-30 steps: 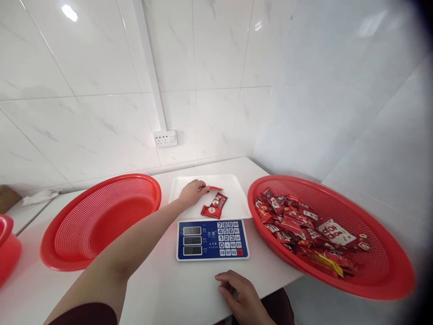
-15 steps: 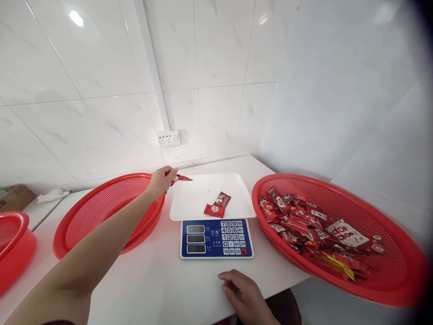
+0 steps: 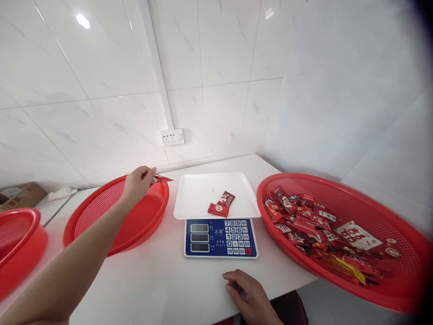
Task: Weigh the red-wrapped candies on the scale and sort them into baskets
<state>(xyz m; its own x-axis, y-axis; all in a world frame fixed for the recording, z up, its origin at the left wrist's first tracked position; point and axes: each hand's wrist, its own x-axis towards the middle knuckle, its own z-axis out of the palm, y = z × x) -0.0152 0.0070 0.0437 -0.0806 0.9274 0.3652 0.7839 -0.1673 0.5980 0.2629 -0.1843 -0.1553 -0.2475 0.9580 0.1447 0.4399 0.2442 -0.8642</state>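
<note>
My left hand pinches a small red candy packet above the right rim of an empty red mesh basket. Two red candy packets lie on the white tray of a digital scale with a blue keypad panel. My right hand rests on the white counter near its front edge, below the scale, with its fingers curled loosely and nothing in it. A large red basket on the right holds several red wrapped candies.
Another red basket stands at the far left edge. A wall socket sits on the tiled wall behind the scale. A cardboard box and crumpled white paper lie at the back left. The tiled wall corner closes in on the right.
My left hand lifted one candy packet off the scale tray and carried it left, over the empty basket's rim. The view shifted slightly left. My right hand stayed put.
</note>
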